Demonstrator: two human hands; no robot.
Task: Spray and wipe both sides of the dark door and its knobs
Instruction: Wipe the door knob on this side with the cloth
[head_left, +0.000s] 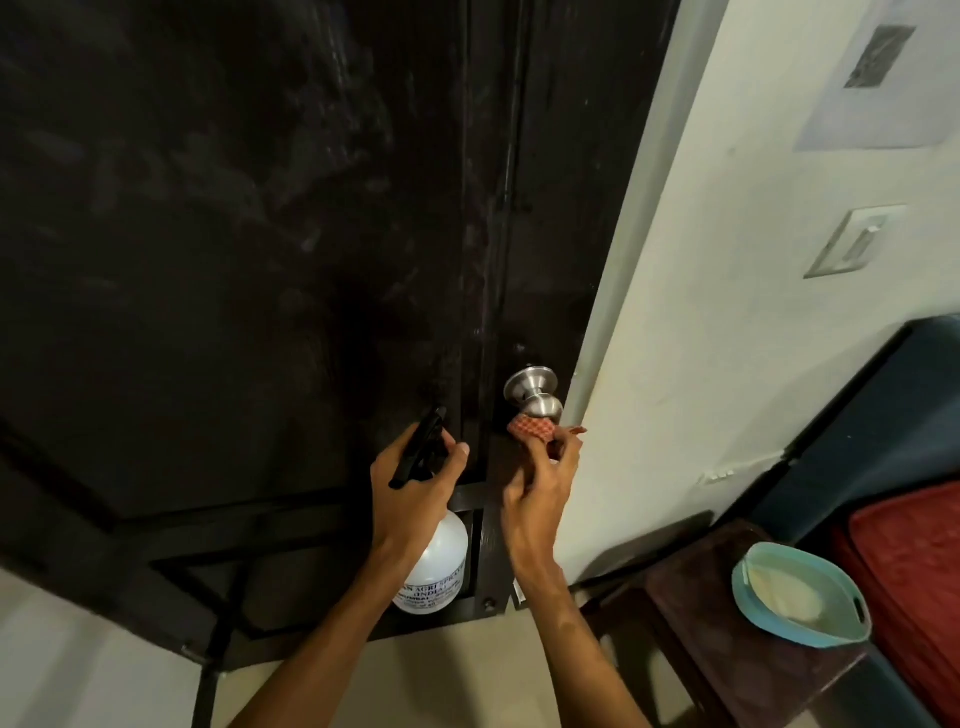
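Wiping the knob (540, 402)
Right grip (540, 483) is pinching the cloth (530, 430), maybe touching it; left grip (415, 488) is holding the spray bottle (436, 561). Next: rubbing around.

Dim indoor light, wide-angle bending edges (slightly soft)

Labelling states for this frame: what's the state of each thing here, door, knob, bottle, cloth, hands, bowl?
dark door: pale smears on its face; latched or not, cannot tell.
knob: silver, cloth touching its underside.
spray bottle: upright, gripped by left hand at the trigger head.
cloth: bunched, pinched by right hand.
bowl: upright on the side table, something pale inside.
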